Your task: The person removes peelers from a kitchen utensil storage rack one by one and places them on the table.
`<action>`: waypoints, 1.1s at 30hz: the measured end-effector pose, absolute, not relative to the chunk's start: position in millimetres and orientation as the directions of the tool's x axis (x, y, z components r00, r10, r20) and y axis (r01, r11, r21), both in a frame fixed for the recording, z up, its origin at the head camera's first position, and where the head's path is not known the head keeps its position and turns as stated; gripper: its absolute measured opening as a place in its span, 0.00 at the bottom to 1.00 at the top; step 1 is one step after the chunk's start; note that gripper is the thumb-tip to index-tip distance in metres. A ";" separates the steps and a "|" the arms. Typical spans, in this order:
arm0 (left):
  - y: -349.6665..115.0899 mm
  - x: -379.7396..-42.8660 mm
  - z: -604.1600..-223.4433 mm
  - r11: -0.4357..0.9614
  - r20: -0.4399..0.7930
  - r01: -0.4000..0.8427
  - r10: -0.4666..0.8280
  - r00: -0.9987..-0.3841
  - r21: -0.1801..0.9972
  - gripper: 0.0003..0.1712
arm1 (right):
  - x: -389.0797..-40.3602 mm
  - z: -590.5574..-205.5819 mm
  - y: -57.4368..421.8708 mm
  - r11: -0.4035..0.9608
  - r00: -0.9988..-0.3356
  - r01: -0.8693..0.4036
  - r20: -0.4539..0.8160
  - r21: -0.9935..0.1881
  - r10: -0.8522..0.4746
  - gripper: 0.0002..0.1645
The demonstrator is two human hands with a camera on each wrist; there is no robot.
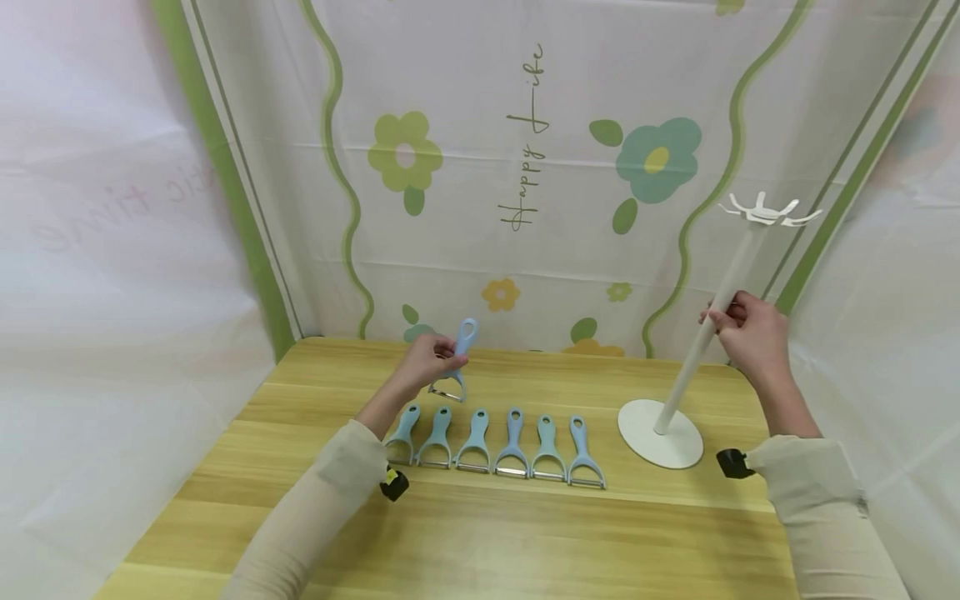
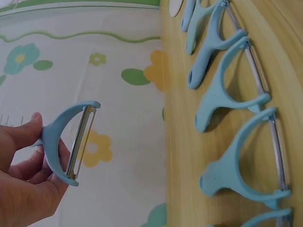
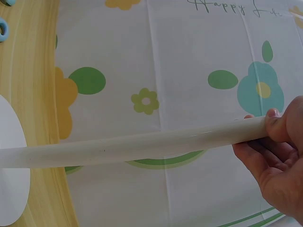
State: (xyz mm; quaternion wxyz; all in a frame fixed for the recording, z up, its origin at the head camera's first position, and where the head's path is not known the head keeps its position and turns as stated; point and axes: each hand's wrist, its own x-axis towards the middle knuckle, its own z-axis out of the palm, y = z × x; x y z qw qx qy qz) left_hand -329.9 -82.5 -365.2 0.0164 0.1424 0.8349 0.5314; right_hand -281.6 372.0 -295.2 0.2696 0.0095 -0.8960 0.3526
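Note:
My left hand [image 1: 429,362] pinches a blue Y-shaped peeler [image 2: 56,132] by its handle, blade end down, lifted above the far part of the table. Its steel blade and curved fork show plainly in the left wrist view, while the fingers cover much of the handle. At the right, my right hand [image 1: 753,333] grips the white pole [image 3: 142,142] of a stand about halfway up, thumb and fingers around it. The stand's round base [image 1: 637,425] rests on the table, and a ring of white hooks [image 1: 763,215] tops the pole.
Several blue and green peelers, among them a green one [image 1: 477,433] and a blue one [image 1: 581,446], lie in a row on the wooden table [image 1: 480,542], handles pointing away. A patterned cloth [image 1: 450,233] hangs behind the table, with pale sheets at both sides.

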 end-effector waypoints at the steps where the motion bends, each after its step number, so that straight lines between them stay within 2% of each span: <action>1: -85.2 -328.8 -366.2 0.401 0.118 0.216 0.255 -0.960 0.890 0.09 | -281.7 -295.1 372.0 0.752 -0.855 -0.206 0.489 -0.627 0.174 0.19; 13: -121.1 -319.9 -383.2 0.412 0.059 0.131 0.184 -0.981 0.902 0.16 | -282.1 -296.4 371.6 0.759 -0.852 -0.201 0.493 -0.619 0.176 0.19; 20: -143.7 -314.6 -394.3 0.433 0.051 0.115 0.156 -0.986 0.894 0.13 | -280.7 -294.9 372.6 0.756 -0.854 -0.182 0.482 -0.628 0.195 0.18; 33: -184.1 -303.3 -418.6 0.477 0.031 0.060 0.068 -0.997 0.877 0.14 | -281.8 -295.9 373.4 0.753 -0.851 -0.195 0.490 -0.628 0.188 0.18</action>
